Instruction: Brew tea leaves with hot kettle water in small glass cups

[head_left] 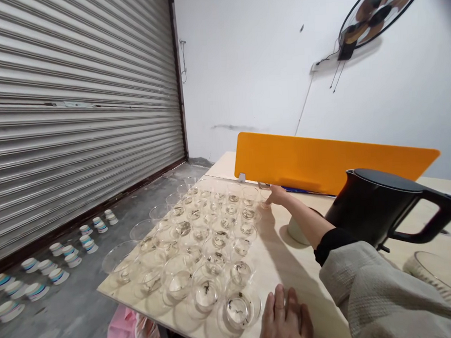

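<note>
Plastic cups (220, 238), by their look: clear and wide-mouthed, packed in rows over the left part of the bench (296, 266), with small dark scraps at the bottom of many; whether liquid covers the scraps is hard to tell.
Nearest cup (254, 299): at the front right of the block, just beside the left hand, standing upright near the front edge.
Left hand (283, 322): palm down over the bare wood, fingers straight and a little apart, gripping nothing.
Right hand (277, 195): stretched to the far right corner of the block, fingers bent down at a cup there; whether they pinch it or merely touch it, I cannot tell.
Weight: probably very light, so a brushed sleeve could tip or slide one.
Wall: likely thin and springy; a hard squeeze would buckle it and stir the contents.
Surface: smooth, and perhaps slippery if wet.
Best hold: low on the wall, thumb opposite two fingers, with light pressure; the rim flares and would bend more readily.
Crowding: rims overlap in view, so a cup on the outside of the block gives easier finger room than one in the middle.
Right side: a black kettle (374, 201) beyond the outstretched forearm, and an orange panel (323, 159) along the back.
</note>
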A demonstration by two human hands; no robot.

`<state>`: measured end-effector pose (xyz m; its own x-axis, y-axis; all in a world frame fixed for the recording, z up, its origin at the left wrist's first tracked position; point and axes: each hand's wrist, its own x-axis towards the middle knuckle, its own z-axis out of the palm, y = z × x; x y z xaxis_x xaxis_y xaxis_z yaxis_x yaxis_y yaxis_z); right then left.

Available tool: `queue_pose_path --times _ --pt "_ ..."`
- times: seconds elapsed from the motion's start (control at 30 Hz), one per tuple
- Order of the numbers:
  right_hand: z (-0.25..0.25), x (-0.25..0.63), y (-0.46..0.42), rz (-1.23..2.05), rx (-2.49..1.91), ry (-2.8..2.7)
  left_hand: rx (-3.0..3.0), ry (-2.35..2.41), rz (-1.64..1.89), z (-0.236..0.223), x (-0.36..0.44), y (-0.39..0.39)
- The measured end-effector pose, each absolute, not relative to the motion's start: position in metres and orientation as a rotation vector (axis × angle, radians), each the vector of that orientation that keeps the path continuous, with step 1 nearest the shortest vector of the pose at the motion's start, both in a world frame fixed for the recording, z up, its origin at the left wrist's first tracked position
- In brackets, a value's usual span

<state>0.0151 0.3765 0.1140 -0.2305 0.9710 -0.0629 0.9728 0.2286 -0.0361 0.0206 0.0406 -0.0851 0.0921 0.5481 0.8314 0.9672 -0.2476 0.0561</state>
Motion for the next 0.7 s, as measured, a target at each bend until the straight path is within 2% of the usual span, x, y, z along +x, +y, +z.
queue_pose_path --times 0.27,0.47,0.63,0.7 --pt "0.114 0.017 0.362 -0.104 1.923 2.58 -1.977 -1.615 -0.967 -0.104 0.03 0.044" --pt "0.139 0.02 0.336 -0.056 1.939 2.757 -2.167 -1.748 -0.939 -0.074 0.02 0.029" --pt "0.156 0.059 0.252 0.009 1.905 2.961 -2.264 -1.838 -0.981 -0.043 0.008 0.014" --pt "0.153 0.087 0.191 0.015 1.707 3.278 -2.307 -1.785 -0.957 -0.037 0.004 0.01"
